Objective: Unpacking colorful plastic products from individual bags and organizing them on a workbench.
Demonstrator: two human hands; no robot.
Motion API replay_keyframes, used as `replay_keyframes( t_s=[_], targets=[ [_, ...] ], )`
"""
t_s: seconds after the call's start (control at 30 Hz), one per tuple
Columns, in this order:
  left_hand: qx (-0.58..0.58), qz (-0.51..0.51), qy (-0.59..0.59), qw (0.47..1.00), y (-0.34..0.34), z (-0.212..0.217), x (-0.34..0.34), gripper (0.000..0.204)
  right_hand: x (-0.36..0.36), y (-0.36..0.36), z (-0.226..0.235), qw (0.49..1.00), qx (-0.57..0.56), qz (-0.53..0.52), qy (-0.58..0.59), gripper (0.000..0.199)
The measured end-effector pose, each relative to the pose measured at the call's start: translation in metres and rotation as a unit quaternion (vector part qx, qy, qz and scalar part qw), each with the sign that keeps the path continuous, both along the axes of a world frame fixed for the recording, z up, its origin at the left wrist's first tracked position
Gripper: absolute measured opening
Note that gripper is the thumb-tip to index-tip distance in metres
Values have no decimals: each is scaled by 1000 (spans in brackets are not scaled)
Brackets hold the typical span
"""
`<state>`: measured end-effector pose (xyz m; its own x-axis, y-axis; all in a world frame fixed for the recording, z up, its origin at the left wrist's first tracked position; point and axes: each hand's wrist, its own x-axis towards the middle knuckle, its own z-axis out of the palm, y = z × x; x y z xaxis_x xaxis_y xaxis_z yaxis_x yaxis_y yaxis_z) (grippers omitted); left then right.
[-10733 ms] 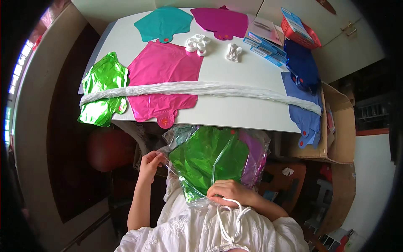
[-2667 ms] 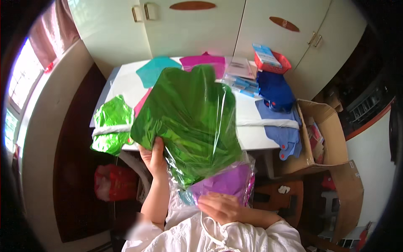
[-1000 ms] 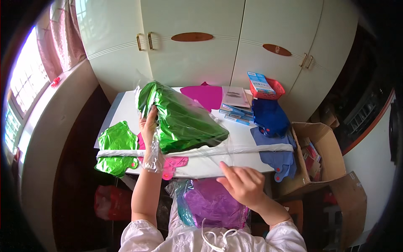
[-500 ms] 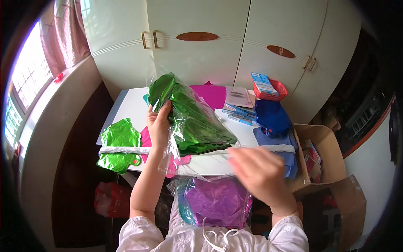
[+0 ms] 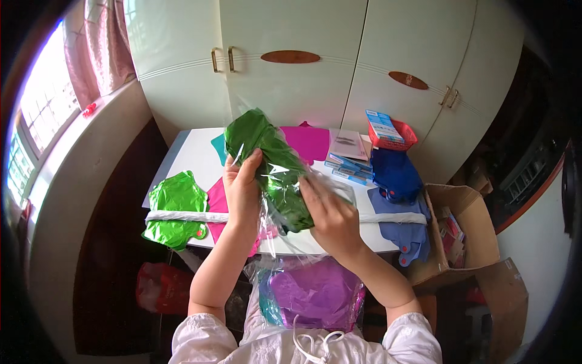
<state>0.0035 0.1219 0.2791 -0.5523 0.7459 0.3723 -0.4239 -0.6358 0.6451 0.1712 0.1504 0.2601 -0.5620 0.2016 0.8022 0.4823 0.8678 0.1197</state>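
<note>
Two hands (image 5: 332, 213) and one green bag (image 5: 276, 151) above the tabletop (image 5: 193, 148), one purple bag (image 5: 315, 291) before it, one basket (image 5: 390, 143) on it, two ovals (image 5: 290, 56) behind.

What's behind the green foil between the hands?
Around it show the white table, a teal sheet, a pink sheet and a magenta sheet. Whatever lies directly behind the green foil is covered.

Wardrobe (image 5: 297, 91) behind table (image 5: 191, 151); window (image 5: 42, 109) off left. String hank (image 5: 188, 216) runs across table's near side, over foil balloons at left end (image 5: 177, 194) and right end (image 5: 388, 203). Basket (image 5: 407, 137) back right, packet (image 5: 383, 126) on it; flat boxes (image 5: 348, 167) left of that. Carton (image 5: 482, 212) right of table. Bagged foil balloons (image 5: 315, 294) on lap, before table. Bagged foil piece (image 5: 282, 185) above table, between left hand (image 5: 242, 182) and right hand (image 5: 330, 215).
</note>
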Motion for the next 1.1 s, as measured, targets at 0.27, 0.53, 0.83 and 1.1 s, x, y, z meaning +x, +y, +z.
replay_keyframes(
  t_s=[0.27, 0.53, 0.83, 1.1],
  targets=[
    [36, 358, 518, 776, -25, 5, -21, 72, 33, 11, 13, 891, -302, 130, 313, 17],
    [-174, 124, 263, 941, -84, -40, -79, 14, 34, -6, 6, 699, -557, 253, 371, 26],
    [-209, 342, 62, 914, -268, -90, -172, 12, 64, -1, -19, 569, -630, 182, 496, 39],
    [-534, 305, 28, 788, -409, -223, -170, 14, 126, 7, -47, 491, -697, 159, 498, 35]
  ],
)
